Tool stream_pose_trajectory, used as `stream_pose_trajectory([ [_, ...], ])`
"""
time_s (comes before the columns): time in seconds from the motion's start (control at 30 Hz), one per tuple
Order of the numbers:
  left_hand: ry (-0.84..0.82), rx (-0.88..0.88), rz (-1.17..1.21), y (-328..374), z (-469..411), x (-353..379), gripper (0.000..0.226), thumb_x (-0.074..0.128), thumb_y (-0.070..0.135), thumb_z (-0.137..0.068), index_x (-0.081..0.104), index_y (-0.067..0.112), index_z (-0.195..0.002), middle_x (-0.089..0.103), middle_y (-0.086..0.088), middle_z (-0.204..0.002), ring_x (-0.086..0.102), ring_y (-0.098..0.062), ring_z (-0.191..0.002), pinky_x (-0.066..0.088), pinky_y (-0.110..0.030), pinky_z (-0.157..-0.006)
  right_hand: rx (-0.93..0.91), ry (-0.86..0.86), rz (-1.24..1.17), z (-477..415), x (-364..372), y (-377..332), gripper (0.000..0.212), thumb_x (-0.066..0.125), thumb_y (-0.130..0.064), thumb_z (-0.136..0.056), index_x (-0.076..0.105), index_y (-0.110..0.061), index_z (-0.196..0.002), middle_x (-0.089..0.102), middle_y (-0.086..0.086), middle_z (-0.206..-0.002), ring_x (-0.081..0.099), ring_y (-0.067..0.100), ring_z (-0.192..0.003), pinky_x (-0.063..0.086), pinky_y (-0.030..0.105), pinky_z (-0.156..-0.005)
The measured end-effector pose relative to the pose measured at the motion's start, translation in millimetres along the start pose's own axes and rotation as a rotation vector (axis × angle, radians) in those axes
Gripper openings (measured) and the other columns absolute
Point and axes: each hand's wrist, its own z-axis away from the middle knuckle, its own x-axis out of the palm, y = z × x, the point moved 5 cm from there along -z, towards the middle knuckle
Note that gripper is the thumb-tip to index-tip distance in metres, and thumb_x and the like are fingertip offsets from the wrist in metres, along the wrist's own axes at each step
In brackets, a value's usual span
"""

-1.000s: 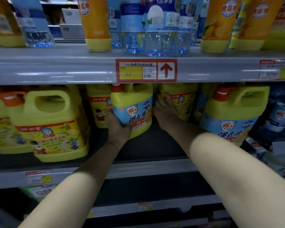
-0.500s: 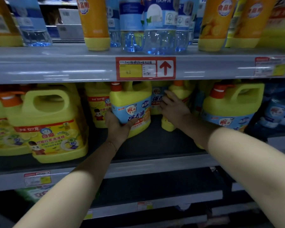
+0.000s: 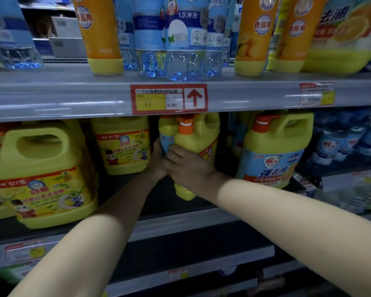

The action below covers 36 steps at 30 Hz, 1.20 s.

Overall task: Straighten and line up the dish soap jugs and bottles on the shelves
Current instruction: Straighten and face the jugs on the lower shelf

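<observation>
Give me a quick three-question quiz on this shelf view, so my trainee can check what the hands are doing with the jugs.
1. True or false: the right hand hangs free, touching no jug.
2. The arrow on the red price tag points: A up, B down, C left.
3. Fill in: the centre jug that the right hand grips has a cap coloured ____.
Key: 1 false, its fingers curl round the centre jug; 2 A; 3 orange.
</observation>
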Motion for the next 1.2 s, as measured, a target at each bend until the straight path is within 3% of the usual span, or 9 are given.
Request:
stream_pose_trajectory([
  [0.07,-0.073,-0.034,-0.021,3.6,4.3,-2.6,0.048,0.052,0.009,-0.099,0.032,0.015,-0.141,0.057,0.001,-0.113,0.057,-0.001,-0.094,0.052,-0.014,-0.081,-0.203,0.032,0.093,13.8,-16.5,-11.2,0.049,0.028,-0.016,-0.084,0.069,0.007,-0.099,0.065,0.025,-0.108,0.061,0.039,-0.103,0.042,0.042,-0.092],
  [0.17,-0.035,-0.12,0.142,-7.0,18.1,-10.9,0.028,0.039,0.024,-0.105,0.052,0.002,-0.117,0.06,-0.026,-0.108,0.063,-0.025,-0.094,0.051,-0.029,-0.083,-0.339,0.121,0.296,40.5,-35.6,-9.1,0.041,0.049,-0.022,-0.077,0.065,-0.009,-0.113,0.057,0.014,-0.128,0.043,0.032,-0.122,0.032,0.039,-0.102],
  [0.33,-0.013,-0.046,0.389,16.4,79.5,10.3,0.066,0.072,0.048,-0.077,0.042,0.017,-0.126,0.057,0.001,-0.118,0.057,-0.012,-0.109,0.05,-0.017,-0.082,0.221,0.582,-0.194,73.8,-42.9,36.9,0.046,0.052,-0.03,-0.09,0.042,-0.004,-0.127,0.04,0.015,-0.134,0.04,0.026,-0.125,0.035,0.036,-0.105],
  [0.47,-0.002,0.069,0.161,28.4,77.6,38.1,0.088,0.088,0.028,-0.065,0.031,0.024,-0.133,0.054,0.004,-0.129,0.056,-0.005,-0.117,0.049,-0.02,-0.093,0.632,0.643,-0.674,68.1,-15.6,69.9,0.054,0.035,-0.046,-0.097,0.033,-0.013,-0.14,0.039,-0.001,-0.134,0.037,0.01,-0.127,0.03,0.026,-0.109],
  [0.6,0.103,0.058,0.167,28.6,70.4,31.0,0.08,0.09,0.017,-0.063,0.042,0.022,-0.128,0.061,0.005,-0.121,0.059,-0.009,-0.111,0.051,-0.036,-0.096,0.869,0.563,-1.271,57.1,6.8,82.3,0.052,0.038,-0.042,-0.099,0.025,-0.023,-0.145,0.047,-0.005,-0.13,0.051,0.006,-0.112,0.041,0.021,-0.092],
  [0.73,0.031,0.0,0.185,21.9,73.3,-2.0,0.08,0.089,0.006,-0.062,0.047,0.036,-0.122,0.062,0.013,-0.117,0.059,0.007,-0.104,0.051,-0.028,-0.094,0.755,0.459,-1.44,51.6,18.1,75.8,0.054,0.05,-0.03,-0.094,0.032,-0.018,-0.143,0.058,-0.006,-0.121,0.062,0.0,-0.098,0.05,0.012,-0.074],
  [0.93,0.087,0.062,0.018,17.6,99.3,-56.3,0.097,0.078,0.005,-0.077,0.017,0.025,-0.149,0.047,0.018,-0.134,0.045,0.011,-0.123,0.042,-0.021,-0.103,0.555,0.183,-1.285,30.5,38.6,37.2,0.082,0.081,-0.006,-0.071,0.03,-0.031,-0.13,0.055,-0.006,-0.125,0.056,0.0,-0.113,0.048,0.028,-0.098],
  [1.1,0.381,0.346,-0.325,25.4,117.4,-79.4,0.107,0.075,0.003,-0.08,-0.003,0.005,-0.153,0.012,-0.012,-0.155,0.014,-0.02,-0.147,0.018,-0.029,-0.12,0.563,0.213,-1.142,9.4,59.6,14.4,0.085,0.083,-0.025,-0.071,0.02,-0.034,-0.128,0.047,-0.004,-0.13,0.047,0.007,-0.121,0.041,0.028,-0.101],
  [1.2,0.511,0.417,-0.486,30.5,129.3,-81.0,0.096,0.064,-0.003,-0.084,-0.002,0.013,-0.153,-0.001,-0.021,-0.157,0.0,-0.026,-0.149,0.013,-0.032,-0.121,0.516,0.231,-1.129,-8.1,63.0,-1.8,0.077,0.08,-0.019,-0.075,0.022,-0.026,-0.126,0.046,0.0,-0.127,0.048,0.006,-0.117,0.041,0.023,-0.097],
])
